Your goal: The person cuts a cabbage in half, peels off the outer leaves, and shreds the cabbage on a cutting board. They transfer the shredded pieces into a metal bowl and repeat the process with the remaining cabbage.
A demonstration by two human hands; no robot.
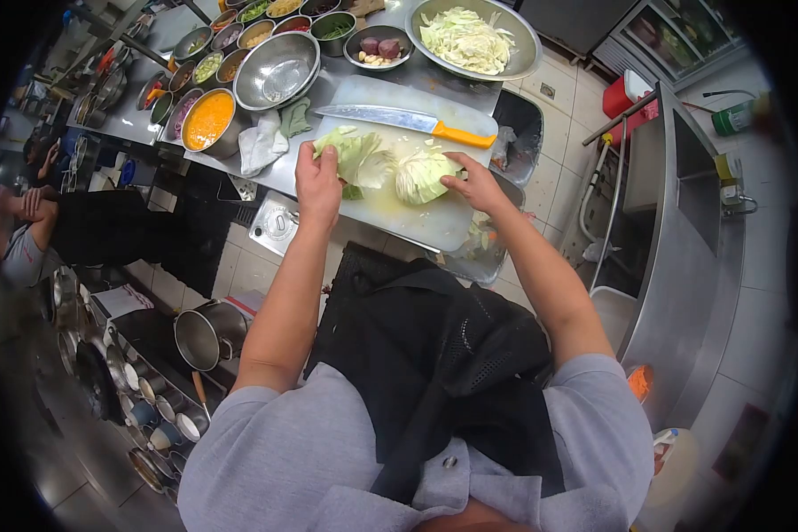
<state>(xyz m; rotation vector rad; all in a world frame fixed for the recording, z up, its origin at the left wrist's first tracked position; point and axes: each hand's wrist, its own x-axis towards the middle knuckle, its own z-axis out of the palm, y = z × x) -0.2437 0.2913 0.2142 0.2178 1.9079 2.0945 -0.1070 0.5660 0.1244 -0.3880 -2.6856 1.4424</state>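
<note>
My left hand (pixel 320 183) grips loose green cabbage leaves (pixel 361 158) at their left edge, above the white cutting board (pixel 452 216). My right hand (pixel 477 184) holds the right side of a cut cabbage chunk (pixel 421 176), thumb and fingers at its edge. The leaves and the chunk lie close together. Behind them a large knife with a yellow handle (pixel 464 135) rests across the board, its blade pointing left. Small cabbage scraps and a wet patch show on the board.
Shredded cabbage fills a large metal bowl (pixel 516 53) at the back. An empty metal bowl (pixel 277 73), a pot of orange liquid (pixel 209 122) and cloths (pixel 262 144) stand left. Below the board's right side is a scrap bin (pixel 518 133). Another person (pixel 28 232) is at far left.
</note>
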